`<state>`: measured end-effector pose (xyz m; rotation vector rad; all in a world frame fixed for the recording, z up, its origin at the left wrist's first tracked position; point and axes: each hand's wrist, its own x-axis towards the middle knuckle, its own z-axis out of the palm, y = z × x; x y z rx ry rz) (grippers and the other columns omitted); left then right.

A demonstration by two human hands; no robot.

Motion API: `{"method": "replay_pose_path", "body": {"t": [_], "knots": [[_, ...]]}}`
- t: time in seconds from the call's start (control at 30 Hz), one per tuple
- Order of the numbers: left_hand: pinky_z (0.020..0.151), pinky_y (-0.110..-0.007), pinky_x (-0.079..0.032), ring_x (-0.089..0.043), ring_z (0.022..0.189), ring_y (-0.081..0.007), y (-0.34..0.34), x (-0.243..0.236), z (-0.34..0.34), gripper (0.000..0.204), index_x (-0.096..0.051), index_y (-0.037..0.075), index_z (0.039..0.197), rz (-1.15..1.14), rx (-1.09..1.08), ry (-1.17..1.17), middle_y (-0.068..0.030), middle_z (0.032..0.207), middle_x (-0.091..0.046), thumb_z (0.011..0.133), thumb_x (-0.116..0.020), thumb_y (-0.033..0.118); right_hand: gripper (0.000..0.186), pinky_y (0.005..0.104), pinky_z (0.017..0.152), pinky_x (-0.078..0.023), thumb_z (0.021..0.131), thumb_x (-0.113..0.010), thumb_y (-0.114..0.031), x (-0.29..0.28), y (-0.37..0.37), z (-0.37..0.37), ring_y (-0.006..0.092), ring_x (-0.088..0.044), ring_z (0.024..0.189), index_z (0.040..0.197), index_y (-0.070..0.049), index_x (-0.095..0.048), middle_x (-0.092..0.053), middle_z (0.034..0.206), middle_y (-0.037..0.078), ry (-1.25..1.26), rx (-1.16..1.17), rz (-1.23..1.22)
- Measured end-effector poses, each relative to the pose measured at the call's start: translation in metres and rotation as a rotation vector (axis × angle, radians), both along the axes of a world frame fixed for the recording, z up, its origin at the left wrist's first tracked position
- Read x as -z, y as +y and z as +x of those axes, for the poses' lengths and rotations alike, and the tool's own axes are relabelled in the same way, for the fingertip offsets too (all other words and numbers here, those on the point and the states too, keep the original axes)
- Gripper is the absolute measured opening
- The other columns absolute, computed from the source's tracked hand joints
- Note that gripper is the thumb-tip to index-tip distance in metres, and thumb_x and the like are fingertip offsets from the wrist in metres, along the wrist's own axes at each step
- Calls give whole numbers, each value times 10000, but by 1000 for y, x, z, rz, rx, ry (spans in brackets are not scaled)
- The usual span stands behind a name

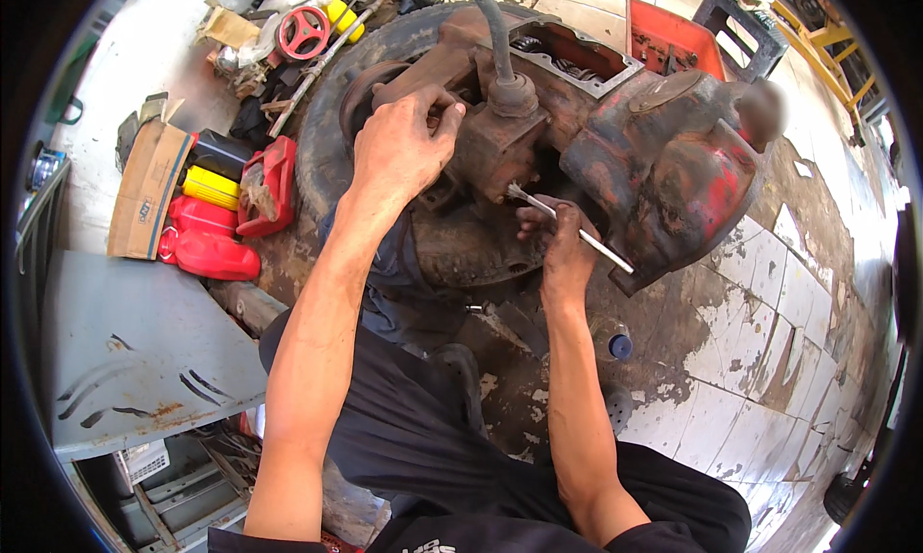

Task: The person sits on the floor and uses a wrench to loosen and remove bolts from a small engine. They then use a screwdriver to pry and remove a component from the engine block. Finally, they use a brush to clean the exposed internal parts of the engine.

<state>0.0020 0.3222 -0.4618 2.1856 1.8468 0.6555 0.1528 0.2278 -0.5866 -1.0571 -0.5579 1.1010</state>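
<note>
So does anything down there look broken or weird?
Yes: the white tiles on the right look chipped and cracked, with dark, ragged patches. The grey metal panel at lower left has rusty-brown stains. The rounded metal housing looks grimy, with only patches of red on it.
</note>
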Motion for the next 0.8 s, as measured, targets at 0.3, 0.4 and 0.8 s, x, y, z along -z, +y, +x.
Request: {"method": "replay_pose_path", "body": {"t": [0.3,0.4,0.8], "knots": [[795,-407,-526,-707,855,-317,-4,-3,1,332,-725,74,1031,-32,27,-5,-161,894,-728,915,-652,376,322,282,611,-506,972,-441,-136,3,6,5,128,-613,647,950,69,-689,-697,753,103,-136,-32,40],[791,-401,-527,-708,844,-311,-5,-3,3,325,-726,73,1029,-32,27,-12,-158,885,-728,914,-657,369,314,283,601,-490,986,-426,-120,31,2,12,125,-613,674,969,55,-687,-699,782,94,-351,-293,-211],[816,-375,-544,-728,889,-300,-1,-3,-1,325,-713,29,1037,-35,39,-39,-165,950,-741,915,-666,327,355,267,583,-470,987,-402,-158,16,-2,-7,109,-582,642,950,48,-690,-694,773,88,-93,86,-50]]}}
